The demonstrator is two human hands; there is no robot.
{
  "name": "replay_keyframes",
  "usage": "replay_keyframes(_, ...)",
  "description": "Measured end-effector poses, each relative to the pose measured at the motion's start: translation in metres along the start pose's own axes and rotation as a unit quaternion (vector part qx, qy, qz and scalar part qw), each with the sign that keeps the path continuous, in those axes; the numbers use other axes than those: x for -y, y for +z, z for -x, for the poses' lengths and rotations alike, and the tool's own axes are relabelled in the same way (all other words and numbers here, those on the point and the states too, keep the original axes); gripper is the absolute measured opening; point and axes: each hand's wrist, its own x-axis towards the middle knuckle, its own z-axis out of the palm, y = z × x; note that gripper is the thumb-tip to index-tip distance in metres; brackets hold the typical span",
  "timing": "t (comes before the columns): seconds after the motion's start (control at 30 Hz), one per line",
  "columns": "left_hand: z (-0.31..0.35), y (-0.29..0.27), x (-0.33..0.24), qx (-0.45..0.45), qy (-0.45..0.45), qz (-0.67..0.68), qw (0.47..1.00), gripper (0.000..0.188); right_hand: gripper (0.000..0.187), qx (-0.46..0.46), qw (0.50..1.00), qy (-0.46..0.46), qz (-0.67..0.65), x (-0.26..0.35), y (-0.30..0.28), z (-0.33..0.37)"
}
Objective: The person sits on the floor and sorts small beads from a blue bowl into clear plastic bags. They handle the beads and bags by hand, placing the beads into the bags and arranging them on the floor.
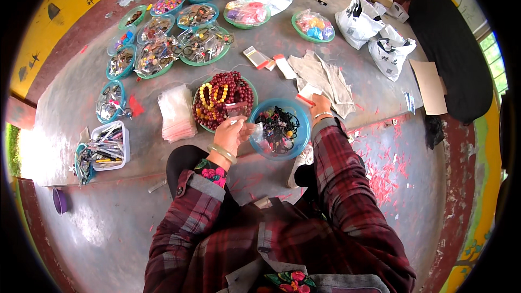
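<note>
My left hand is closed, its fingers pinching a small clear plastic bag in front of the beads. Behind it, a green basin holds dark red bead strings and yellow bead strings. My right hand is closed at the edge of a small white packet with a red-orange strip. Between my hands stands a blue basin of black cords and small coloured pieces, some in clear bags. A stack of clear plastic bags lies left of the beads.
Several basins of bagged trinkets stand at the far left. Pens fill a white tub. Similar packets lie near a beige cloth. White carrier bags stand far right. Red scraps litter the lower surface.
</note>
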Motion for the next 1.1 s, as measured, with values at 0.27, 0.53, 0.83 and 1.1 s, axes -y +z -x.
replay_keyframes(0.27,0.009,0.013,-0.009,0.041,-0.070,-0.029,0.996,0.015,0.028,0.133,0.830,-0.246,0.482,-0.022,-0.014,-0.106)
replay_keyframes(0.53,0.014,0.015,-0.007,0.061,-0.081,-0.068,0.993,0.016,0.015,0.228,0.941,-0.163,0.189,-0.002,0.071,-0.054)
replay_keyframes(0.83,0.012,0.019,-0.012,0.065,-0.090,-0.068,0.991,0.016,0.009,0.072,0.887,-0.270,0.368,0.007,0.025,-0.094)
replay_keyframes(1.1,0.000,0.006,0.004,0.078,0.000,-0.066,0.995,0.016,0.017,0.252,0.959,-0.105,0.081,0.100,0.035,0.160)
